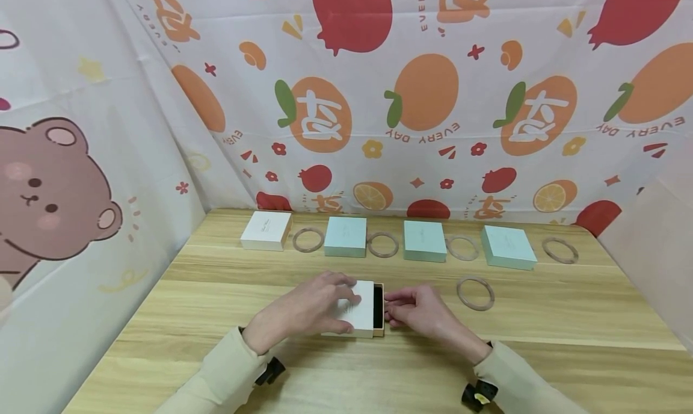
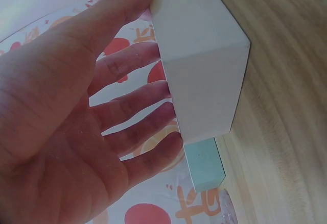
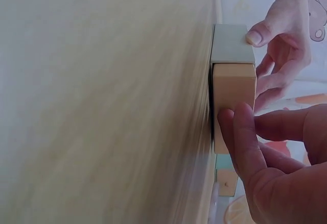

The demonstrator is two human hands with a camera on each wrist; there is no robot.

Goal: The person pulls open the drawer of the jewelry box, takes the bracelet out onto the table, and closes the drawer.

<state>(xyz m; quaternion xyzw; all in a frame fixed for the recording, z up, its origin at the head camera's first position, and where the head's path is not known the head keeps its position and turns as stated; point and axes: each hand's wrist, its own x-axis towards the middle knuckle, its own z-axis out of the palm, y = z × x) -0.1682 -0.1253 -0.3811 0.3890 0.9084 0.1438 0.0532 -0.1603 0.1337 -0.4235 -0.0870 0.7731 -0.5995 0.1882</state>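
A small white drawer box (image 1: 361, 308) lies on the table between the two hands. Its tan inner tray (image 3: 234, 89), lined in black, sticks a short way out of the right end of the white sleeve. My left hand (image 1: 316, 305) holds the sleeve from above, thumb at the near top edge (image 2: 156, 2) and fingers spread over the top. At the tray's outer end, my right hand (image 1: 425, 312) pinches the end wall with its fingertips (image 3: 244, 119). Nearest to the right hand lies a pale translucent bangle (image 1: 475, 293).
Along the back of the wooden table (image 1: 541, 318) stand another white box (image 1: 267, 230) and three mint boxes (image 1: 345, 237), (image 1: 425, 241), (image 1: 508, 247). Bangles (image 1: 308, 240) lie beside them. A fruit-printed cloth (image 1: 373, 143) hangs behind.
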